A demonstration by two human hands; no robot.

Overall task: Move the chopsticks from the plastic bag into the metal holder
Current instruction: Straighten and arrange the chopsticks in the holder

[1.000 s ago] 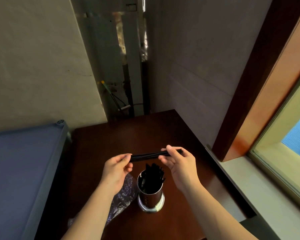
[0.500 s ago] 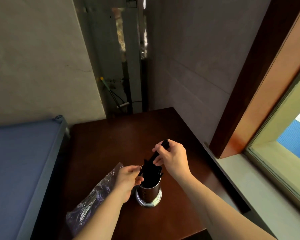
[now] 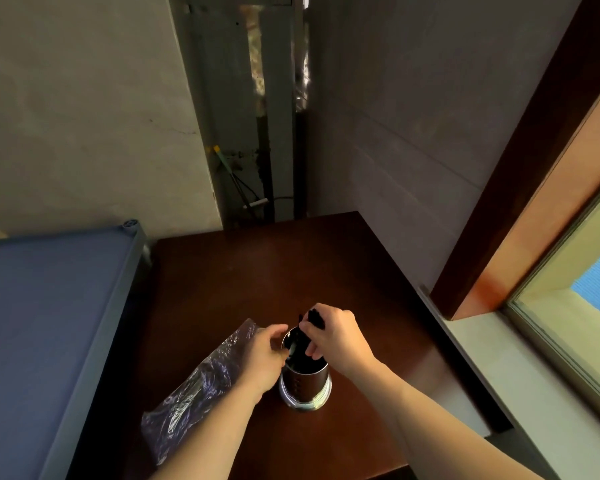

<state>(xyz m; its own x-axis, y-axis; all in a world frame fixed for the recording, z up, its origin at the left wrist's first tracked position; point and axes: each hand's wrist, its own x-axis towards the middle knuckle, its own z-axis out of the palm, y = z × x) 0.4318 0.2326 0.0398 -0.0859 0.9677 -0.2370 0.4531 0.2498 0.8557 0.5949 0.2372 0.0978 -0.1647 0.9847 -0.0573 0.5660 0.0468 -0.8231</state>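
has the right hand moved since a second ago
Yes. The right hand has come down from above the metal holder to its rim, tipping the chopsticks from level to upright.

Right hand (image 3: 333, 336) clenched, left hand (image 3: 264, 358) cupped

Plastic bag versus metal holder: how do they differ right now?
The plastic bag lies flat and crumpled; the metal holder stands upright. The bag is clear, the holder shiny steel. The holder has black chopsticks in it; the bag's contents are unclear. Both sit on the brown table.
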